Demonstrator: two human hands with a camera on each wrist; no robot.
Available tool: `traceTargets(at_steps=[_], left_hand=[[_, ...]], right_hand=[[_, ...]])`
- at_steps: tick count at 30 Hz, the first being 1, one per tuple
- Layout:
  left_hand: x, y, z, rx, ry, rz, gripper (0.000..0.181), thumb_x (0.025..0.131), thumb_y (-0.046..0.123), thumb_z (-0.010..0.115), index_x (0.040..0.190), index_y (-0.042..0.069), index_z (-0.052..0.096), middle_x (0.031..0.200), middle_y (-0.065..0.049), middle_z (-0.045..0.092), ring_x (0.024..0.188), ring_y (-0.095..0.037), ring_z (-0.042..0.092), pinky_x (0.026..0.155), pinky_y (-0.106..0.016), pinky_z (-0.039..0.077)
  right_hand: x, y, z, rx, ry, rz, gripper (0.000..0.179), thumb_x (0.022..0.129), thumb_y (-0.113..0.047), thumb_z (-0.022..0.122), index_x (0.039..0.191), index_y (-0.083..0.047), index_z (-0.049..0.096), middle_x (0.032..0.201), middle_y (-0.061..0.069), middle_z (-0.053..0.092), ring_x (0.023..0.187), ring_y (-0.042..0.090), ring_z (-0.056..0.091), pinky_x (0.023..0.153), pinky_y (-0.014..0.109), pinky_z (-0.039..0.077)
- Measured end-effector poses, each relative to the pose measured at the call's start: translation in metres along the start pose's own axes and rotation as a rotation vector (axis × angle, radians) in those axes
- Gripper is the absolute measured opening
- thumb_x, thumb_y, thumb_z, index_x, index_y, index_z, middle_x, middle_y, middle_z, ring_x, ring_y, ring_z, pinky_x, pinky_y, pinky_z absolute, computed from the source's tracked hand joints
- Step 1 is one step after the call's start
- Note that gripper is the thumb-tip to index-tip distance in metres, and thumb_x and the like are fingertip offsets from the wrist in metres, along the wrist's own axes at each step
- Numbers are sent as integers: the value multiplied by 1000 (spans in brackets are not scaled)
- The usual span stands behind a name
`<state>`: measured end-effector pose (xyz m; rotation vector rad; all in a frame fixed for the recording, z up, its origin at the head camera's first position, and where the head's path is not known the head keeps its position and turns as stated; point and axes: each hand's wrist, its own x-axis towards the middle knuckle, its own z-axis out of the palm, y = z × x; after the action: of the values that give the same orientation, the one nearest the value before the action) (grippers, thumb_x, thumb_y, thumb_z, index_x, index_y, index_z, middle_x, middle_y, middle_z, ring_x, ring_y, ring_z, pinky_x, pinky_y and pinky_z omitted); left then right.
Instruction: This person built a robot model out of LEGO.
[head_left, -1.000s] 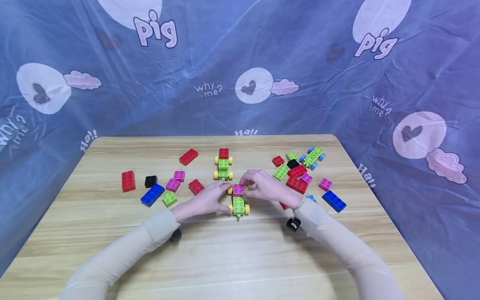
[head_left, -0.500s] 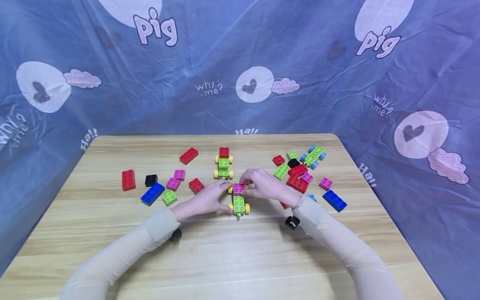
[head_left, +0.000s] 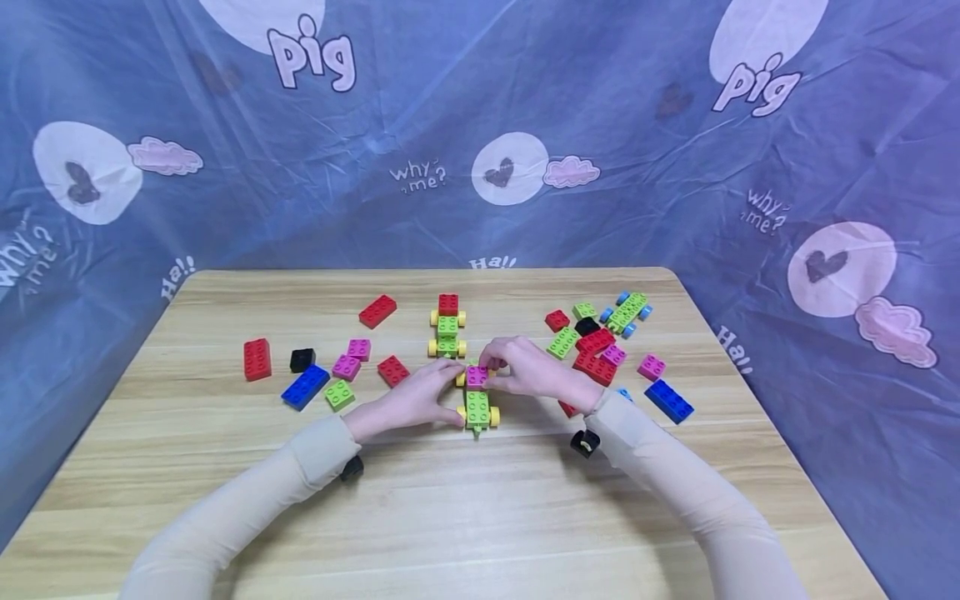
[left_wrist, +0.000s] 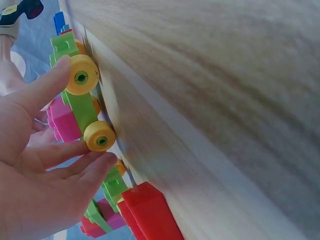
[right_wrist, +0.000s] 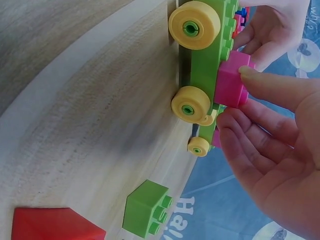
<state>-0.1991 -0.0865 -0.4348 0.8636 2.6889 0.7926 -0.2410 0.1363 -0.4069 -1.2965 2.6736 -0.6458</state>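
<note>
A green toy car base [head_left: 477,408] with yellow wheels stands mid-table, and a pink brick [head_left: 477,377] sits on its far end. My left hand [head_left: 420,400] holds the base from the left; in the left wrist view its thumb touches the near wheel [left_wrist: 82,75] and its fingers lie at the far wheel [left_wrist: 100,136]. From the right, my right hand [head_left: 528,371] pinches the pink brick [right_wrist: 232,80] between thumb and fingers. The brick is seated on the studs of the base in the right wrist view.
Beyond the hands, another yellow-wheeled car [head_left: 447,329] carries a red brick. Loose bricks lie left, including a blue brick [head_left: 305,388] and a red brick [head_left: 257,360]. At right are piled bricks [head_left: 594,367], a blue-wheeled base [head_left: 627,313] and another blue brick [head_left: 669,402].
</note>
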Motion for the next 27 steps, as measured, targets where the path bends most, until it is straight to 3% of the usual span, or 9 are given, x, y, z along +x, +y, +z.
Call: traceTargets(at_steps=[13, 27], left_hand=[[-1, 0, 1, -13, -7, -14, 91, 74, 33, 85, 144, -7, 43, 147, -22, 48, 135, -37, 49, 117, -50, 38], [2, 0, 0, 3, -12, 0, 91, 75, 34, 85, 144, -8, 43, 146, -21, 49, 134, -36, 50, 116, -49, 39]], right_hand=[[-2, -1, 2, -5, -12, 50, 23, 85, -16, 76, 104, -5, 70, 99, 7, 73, 89, 18, 69, 82, 25, 58], [-3, -1, 2, -9, 11, 46, 23, 87, -20, 76, 104, -6, 71, 100, 7, 73, 89, 17, 70, 80, 24, 59]])
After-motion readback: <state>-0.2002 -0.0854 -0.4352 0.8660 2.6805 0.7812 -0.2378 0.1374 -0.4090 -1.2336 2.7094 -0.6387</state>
